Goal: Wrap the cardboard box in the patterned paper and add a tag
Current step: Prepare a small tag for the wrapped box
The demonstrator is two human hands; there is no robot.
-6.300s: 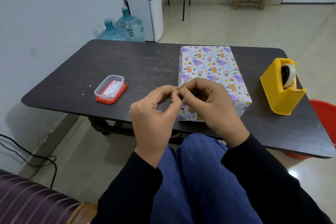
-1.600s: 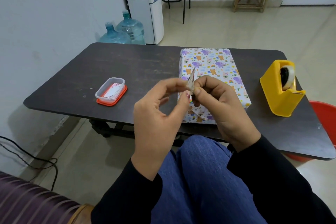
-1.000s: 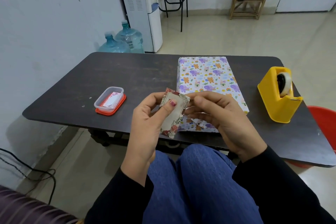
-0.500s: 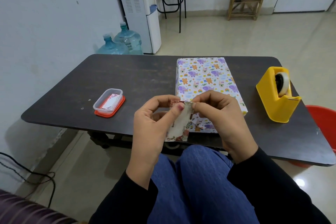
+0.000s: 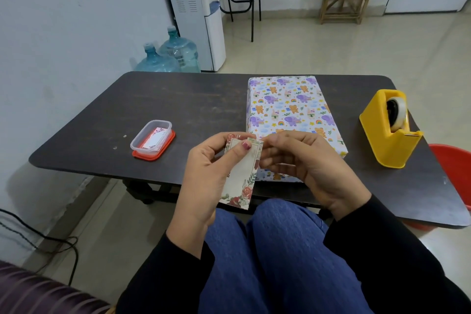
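1. I see a small clear plastic tub (image 5: 151, 141) on an orange lid, left on the dark table (image 5: 178, 109); printed white cards inside.
2. Yellow tape dispenser (image 5: 379, 140), right, carries a clear tape roll (image 5: 398, 115).
3. Cardboard box (image 5: 290, 109) lies flat mid-table, fully covered in animal-print paper.
4. Cream floral-bordered tag (image 5: 240, 178) is at the table's near edge, upright. Left hand (image 5: 204, 176) pinches it, thumb on its face; right hand (image 5: 305, 160) grips its top right corner.
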